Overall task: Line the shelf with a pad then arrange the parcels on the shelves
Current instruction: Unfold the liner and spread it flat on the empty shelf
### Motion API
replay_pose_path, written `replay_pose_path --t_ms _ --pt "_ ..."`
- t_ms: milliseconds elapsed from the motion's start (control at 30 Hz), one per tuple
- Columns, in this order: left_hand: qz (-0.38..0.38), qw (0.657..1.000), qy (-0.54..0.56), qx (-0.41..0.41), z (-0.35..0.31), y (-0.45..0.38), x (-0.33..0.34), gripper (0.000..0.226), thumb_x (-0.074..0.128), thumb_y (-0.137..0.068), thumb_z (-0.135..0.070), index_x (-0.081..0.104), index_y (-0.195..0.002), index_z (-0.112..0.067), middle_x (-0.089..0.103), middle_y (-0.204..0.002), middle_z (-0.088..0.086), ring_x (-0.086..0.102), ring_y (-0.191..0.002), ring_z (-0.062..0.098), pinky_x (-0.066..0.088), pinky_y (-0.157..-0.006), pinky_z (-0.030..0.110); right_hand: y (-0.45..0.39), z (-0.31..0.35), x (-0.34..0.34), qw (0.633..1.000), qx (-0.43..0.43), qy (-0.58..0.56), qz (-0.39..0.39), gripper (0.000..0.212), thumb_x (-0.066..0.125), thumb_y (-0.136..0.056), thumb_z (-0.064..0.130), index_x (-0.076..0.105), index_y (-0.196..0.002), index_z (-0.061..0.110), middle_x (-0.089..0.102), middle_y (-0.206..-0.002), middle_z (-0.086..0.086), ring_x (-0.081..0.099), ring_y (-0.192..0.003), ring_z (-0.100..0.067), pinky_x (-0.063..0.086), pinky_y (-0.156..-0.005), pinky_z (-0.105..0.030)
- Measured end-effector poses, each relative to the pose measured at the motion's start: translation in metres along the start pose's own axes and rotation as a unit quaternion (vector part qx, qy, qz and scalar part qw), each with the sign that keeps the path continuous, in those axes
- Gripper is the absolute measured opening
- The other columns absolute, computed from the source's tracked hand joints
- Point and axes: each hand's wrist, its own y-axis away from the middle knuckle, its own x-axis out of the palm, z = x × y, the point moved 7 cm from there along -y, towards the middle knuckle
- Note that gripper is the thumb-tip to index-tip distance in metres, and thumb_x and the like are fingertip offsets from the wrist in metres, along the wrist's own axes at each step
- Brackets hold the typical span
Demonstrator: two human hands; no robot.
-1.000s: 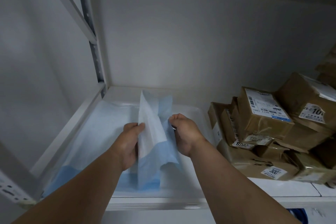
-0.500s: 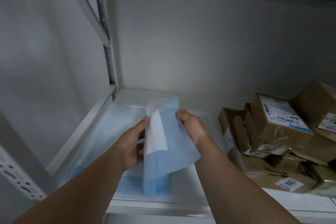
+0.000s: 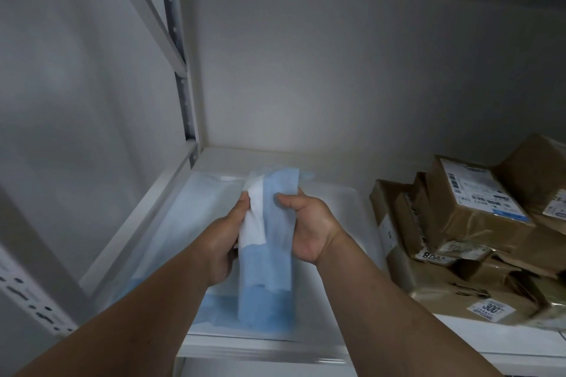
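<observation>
A folded blue and white pad (image 3: 269, 242) stands upright between both hands over the white shelf (image 3: 275, 346). My left hand (image 3: 220, 239) grips its left edge, where the white side shows. My right hand (image 3: 309, 223) holds its right side, thumb pressed on the blue face. A second blue pad (image 3: 183, 223) lies flat on the left part of the shelf, beneath the held one. Brown paper parcels (image 3: 471, 242) with white labels are piled on the shelf to the right.
A grey slotted upright (image 3: 180, 70) and a diagonal brace stand at the shelf's left rear corner. The white back wall (image 3: 337, 70) closes the bay. Another shelf sits overhead. A perforated post (image 3: 33, 300) is at the near left.
Both hands have drawn closer together, gathering the held pad into a narrower upright fold. The view has shifted slightly to the left, so the parcels sit further right.
</observation>
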Motion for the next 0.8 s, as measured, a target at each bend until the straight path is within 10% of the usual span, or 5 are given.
replay_pose_path --t_ms 133,233,333,500,800 --pt "-0.044 0.999 0.013 0.015 -0.007 0.006 -0.007 0.043 0.056 -0.097 -0.042 0.061 -0.132 -0.017 0.071 -0.12 0.012 0.07 -0.099 0.031 0.056 -0.077 0.039 -0.006 -0.01 -0.008 0.994 0.027 0.1 -0.027 0.053 0.043 -0.088 -0.011 0.059 -0.13 0.016 0.066 -0.122 -0.02 0.061 -0.112 -0.041 0.047 -0.1 -0.055" --pt "-0.111 0.992 -0.042 0.031 -0.011 0.004 -0.024 0.047 0.05 -0.103 -0.026 0.042 -0.149 -0.025 0.053 -0.143 0.003 0.059 -0.113 0.026 0.051 -0.089 0.037 -0.012 -0.015 -0.013 0.993 0.051 0.093 -0.043 0.044 0.047 -0.089 -0.001 0.06 -0.13 0.009 0.066 -0.12 -0.02 0.062 -0.109 -0.037 0.048 -0.099 -0.049" --pt "-0.14 0.986 -0.083 0.018 -0.006 0.0 -0.035 0.047 0.047 -0.102 -0.041 0.054 -0.139 -0.012 0.06 -0.133 0.007 0.057 -0.117 0.027 0.044 -0.106 0.04 -0.013 -0.017 -0.009 0.994 0.075 0.053 -0.053 0.034 0.048 -0.1 0.026 0.066 -0.117 0.002 0.071 -0.104 -0.015 0.067 -0.093 -0.028 0.052 -0.086 -0.038" --pt "-0.128 0.978 -0.167 -0.013 -0.012 0.005 -0.027 0.061 0.052 -0.091 -0.064 0.063 -0.113 -0.008 0.065 -0.117 0.005 0.061 -0.104 0.023 0.044 -0.088 0.031 -0.021 -0.019 0.005 0.994 0.035 0.093 -0.038 0.041 0.038 -0.099 -0.004 0.055 -0.132 0.013 0.064 -0.124 -0.018 0.064 -0.106 -0.032 0.054 -0.091 -0.044" --pt "-0.047 0.995 -0.091 -0.011 -0.011 -0.001 -0.033 0.039 0.072 -0.088 -0.033 0.071 -0.111 -0.002 0.075 -0.103 0.02 0.071 -0.098 0.038 0.053 -0.095 0.056 -0.023 -0.036 0.015 0.983 0.066 0.171 -0.021 0.054 0.034 -0.091 -0.019 0.06 -0.111 0.024 0.073 -0.101 -0.009 0.073 -0.081 -0.024 0.061 -0.067 -0.043"
